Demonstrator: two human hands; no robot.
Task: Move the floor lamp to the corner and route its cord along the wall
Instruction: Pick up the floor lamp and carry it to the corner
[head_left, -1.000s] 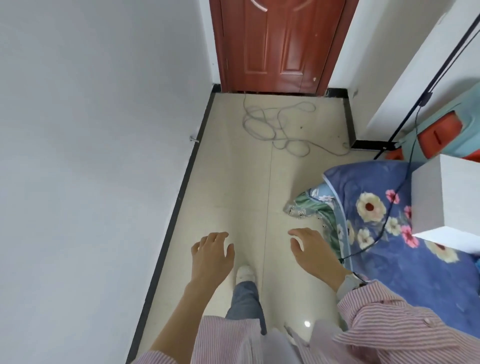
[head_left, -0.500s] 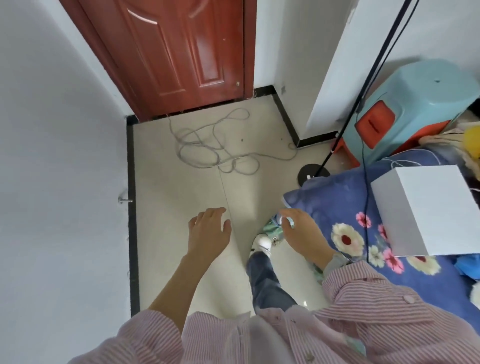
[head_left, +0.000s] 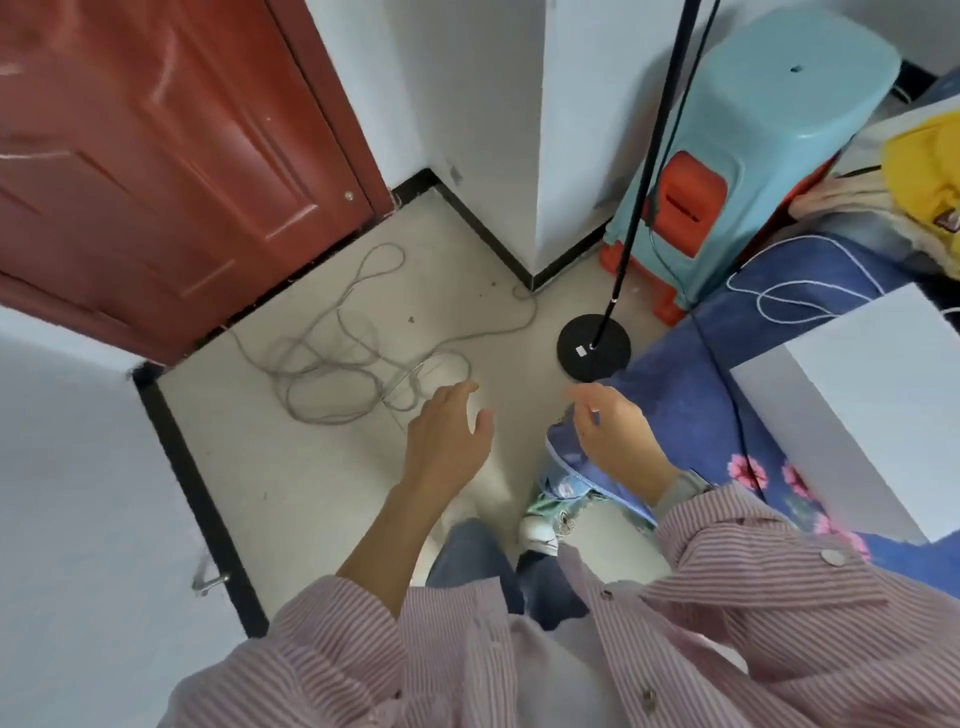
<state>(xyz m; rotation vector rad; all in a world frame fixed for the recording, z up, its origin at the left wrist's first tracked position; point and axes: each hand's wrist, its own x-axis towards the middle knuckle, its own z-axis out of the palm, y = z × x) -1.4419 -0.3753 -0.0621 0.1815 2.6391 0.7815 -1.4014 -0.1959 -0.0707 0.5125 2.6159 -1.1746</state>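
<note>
The floor lamp has a thin black pole rising from a round black base on the tiled floor, beside the wall corner and a stool. Its black cord hangs down the pole and runs over the blue floral bedding. My left hand hovers open over the floor, a little left of the base. My right hand is open too, just below the base, above the bedding's edge. Neither hand touches the lamp.
A grey cable lies tangled on the floor before the red door. A blue stool stacked on orange ones stands behind the lamp. A white box sits on the bed. Black skirting lines the left wall.
My view has swung right and moved forward, so the lamp's base and the stool are now closer. Both hands have reached further forward toward the base, still holding nothing.
</note>
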